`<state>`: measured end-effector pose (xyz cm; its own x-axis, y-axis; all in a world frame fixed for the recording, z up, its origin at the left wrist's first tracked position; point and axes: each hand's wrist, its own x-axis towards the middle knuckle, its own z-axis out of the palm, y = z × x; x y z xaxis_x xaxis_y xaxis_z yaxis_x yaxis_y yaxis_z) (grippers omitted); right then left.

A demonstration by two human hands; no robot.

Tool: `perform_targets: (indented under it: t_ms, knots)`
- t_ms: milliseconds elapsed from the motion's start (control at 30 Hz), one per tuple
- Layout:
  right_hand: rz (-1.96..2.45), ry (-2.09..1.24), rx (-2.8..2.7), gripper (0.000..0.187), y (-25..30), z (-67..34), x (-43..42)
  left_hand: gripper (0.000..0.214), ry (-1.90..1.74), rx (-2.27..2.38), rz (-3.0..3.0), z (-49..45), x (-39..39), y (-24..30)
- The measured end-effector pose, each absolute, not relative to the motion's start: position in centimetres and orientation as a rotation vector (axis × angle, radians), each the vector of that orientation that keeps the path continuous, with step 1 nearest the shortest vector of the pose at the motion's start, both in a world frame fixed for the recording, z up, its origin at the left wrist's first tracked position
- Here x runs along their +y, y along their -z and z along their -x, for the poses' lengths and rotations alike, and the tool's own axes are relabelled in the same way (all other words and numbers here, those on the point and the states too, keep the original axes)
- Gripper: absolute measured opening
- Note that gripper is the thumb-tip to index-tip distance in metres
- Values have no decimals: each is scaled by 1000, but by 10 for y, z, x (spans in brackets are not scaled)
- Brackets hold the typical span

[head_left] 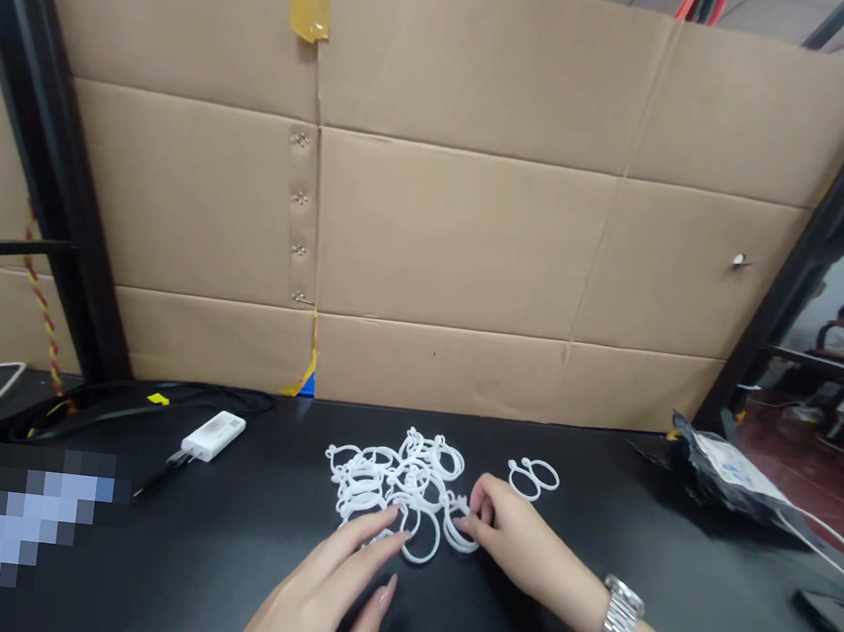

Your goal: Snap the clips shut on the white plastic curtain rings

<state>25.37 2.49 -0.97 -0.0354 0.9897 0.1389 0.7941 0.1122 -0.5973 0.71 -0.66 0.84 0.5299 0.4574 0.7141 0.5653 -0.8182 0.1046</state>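
Note:
A heap of several white plastic rings (390, 479) lies on the black table (232, 547). My left hand (332, 598) rests flat, fingers spread, its fingertips touching the near edge of the heap. My right hand (511, 537), with a metal watch (617, 623) on the wrist, pinches a white ring (460, 536) at the heap's right side. A joined pair of rings (533, 477) lies apart, just right of the heap.
A cardboard wall (461, 230) closes the back of the table between black rack posts (53, 167). A white adapter with black cables (211, 435) lies at left, a dark plastic bag (723, 468) at right. A person sits in the far right background.

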Motion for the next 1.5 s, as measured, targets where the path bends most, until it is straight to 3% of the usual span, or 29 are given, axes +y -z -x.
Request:
perform_targets:
  t_ms: [467, 833, 1267, 1500]
  knots:
    - [1656, -666, -1777, 12, 13, -242, 22, 34, 1162, -953, 2675, -7, -5, -3]
    - [1375, -1145, -1552, 24, -5, -225, 14, 40, 1302, -1205, 2849, -4, -5, 6]
    - [1195, -1084, -1360, 25, -13, -228, 13, 39, 1210, -1139, 2858, -3, -1, 1]
    - [868, -1644, -1171, 25, -17, -197, -18, 42, 1258, -942, 2759, -5, -3, 0]
